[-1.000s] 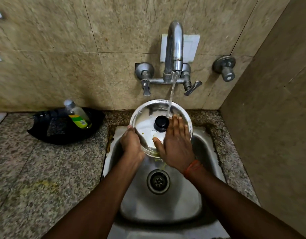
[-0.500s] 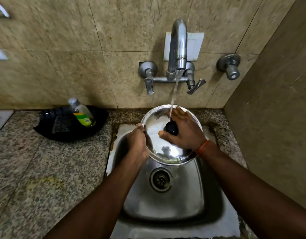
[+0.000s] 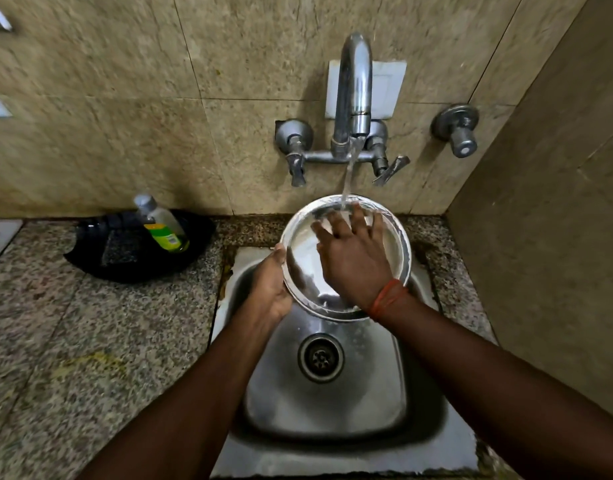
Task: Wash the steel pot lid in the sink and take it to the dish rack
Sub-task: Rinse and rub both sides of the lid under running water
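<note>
Rinsing the steel pot lid (image 3: pixel 303 254): left grip (image 3: pixel 272 284) clamps its rim, right grip (image 3: pixel 353 268) lies flat, fingers apart; tilting should drain water.

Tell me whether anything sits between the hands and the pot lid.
Nothing does. The left hand grips the steel pot lid by its left rim and the right hand lies flat on its face, under the water stream. The dish rack is not in view.
</note>
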